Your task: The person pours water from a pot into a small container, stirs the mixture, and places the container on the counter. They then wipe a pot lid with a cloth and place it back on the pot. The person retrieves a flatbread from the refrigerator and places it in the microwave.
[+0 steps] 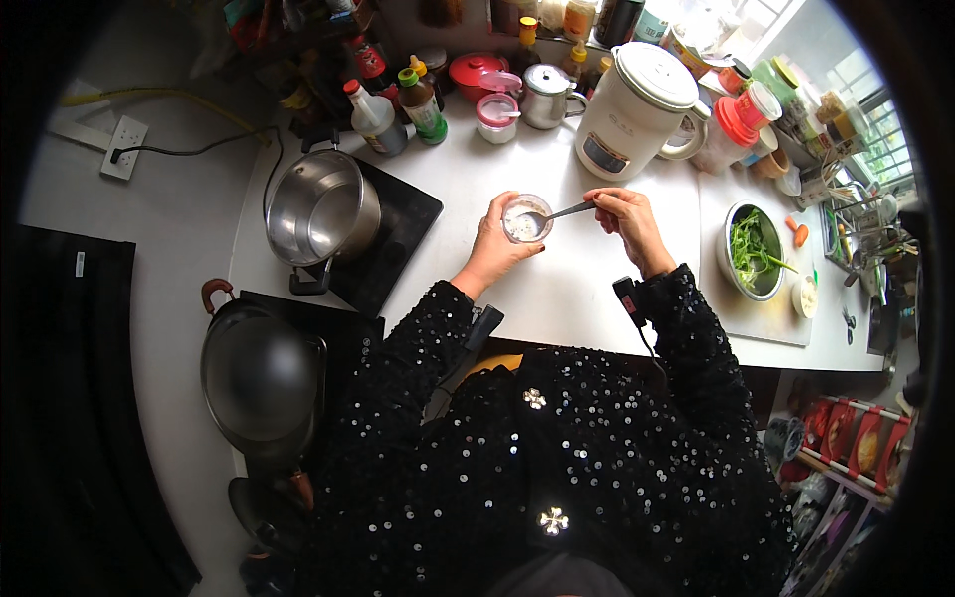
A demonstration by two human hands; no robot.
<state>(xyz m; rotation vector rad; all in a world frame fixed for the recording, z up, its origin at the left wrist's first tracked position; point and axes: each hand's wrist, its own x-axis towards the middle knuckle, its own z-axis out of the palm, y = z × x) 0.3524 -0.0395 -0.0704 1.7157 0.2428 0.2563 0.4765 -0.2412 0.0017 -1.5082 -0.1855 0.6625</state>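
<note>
My left hand [498,242] grips a small clear cup [527,200] around its side, above the white counter [548,287]. Inside the cup is a whitish content with dark specks [521,225]; whether it is liquid or powder I cannot tell. Between the thumb and fingers of my right hand [627,222] is the handle of a metal spoon [571,212]. The spoon's bowl rests within the cup, over the whitish content. Beyond the cup stand a pink-lidded seasoning jar [497,128], its lid flipped up, and a lidded steel pot with a handle [548,108].
At left a steel pot [322,209] sits on a black induction cooktop [406,201], near a wok [257,380]. A large white pitcher [623,112] stands behind my right hand. To the right, a steel bowl of leafy greens [753,250] and a small white bowl [806,297] stand on a cutting board [720,317].
</note>
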